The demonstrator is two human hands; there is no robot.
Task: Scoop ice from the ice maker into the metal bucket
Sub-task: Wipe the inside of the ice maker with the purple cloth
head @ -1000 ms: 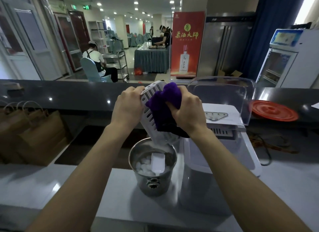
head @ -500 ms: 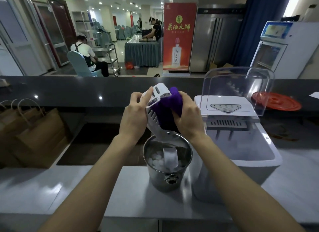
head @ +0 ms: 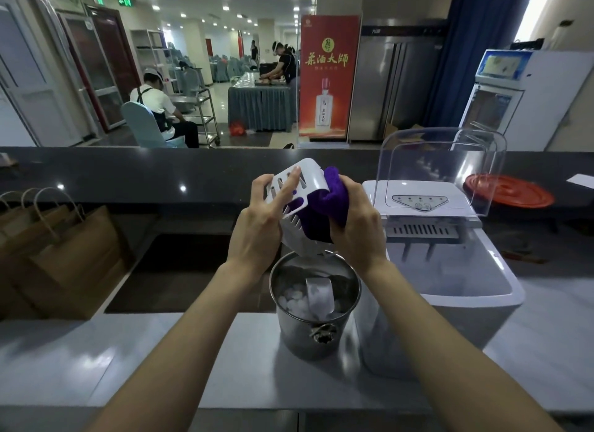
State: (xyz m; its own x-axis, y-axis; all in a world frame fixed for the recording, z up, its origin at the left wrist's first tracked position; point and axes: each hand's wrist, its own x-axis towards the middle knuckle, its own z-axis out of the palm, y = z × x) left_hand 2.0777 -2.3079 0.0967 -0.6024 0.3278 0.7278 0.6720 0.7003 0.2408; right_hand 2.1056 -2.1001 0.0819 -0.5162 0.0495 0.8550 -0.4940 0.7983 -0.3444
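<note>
A metal bucket (head: 313, 332) stands on the grey counter, holding ice cubes (head: 291, 298) and a white scoop (head: 318, 295). Just above its rim I hold a white slotted ice basket (head: 297, 213), tilted with its lower end over the bucket. My left hand (head: 262, 221) grips the basket's left side, the index finger laid along its slots. My right hand (head: 358, 224) holds a purple cloth (head: 328, 201) pressed into the basket. The white ice maker (head: 450, 271) sits right of the bucket, its clear lid (head: 440, 164) raised.
Brown paper bags (head: 61, 248) stand at the left beside a dark recess in the counter. A red round lid (head: 508, 193) lies on the black ledge at the back right. People work in the hall beyond the ledge.
The basket has tipped a little flatter in my hands, and my left index finger now lies stretched over its slots. The cloth stays inside it. The bucket has not moved.
</note>
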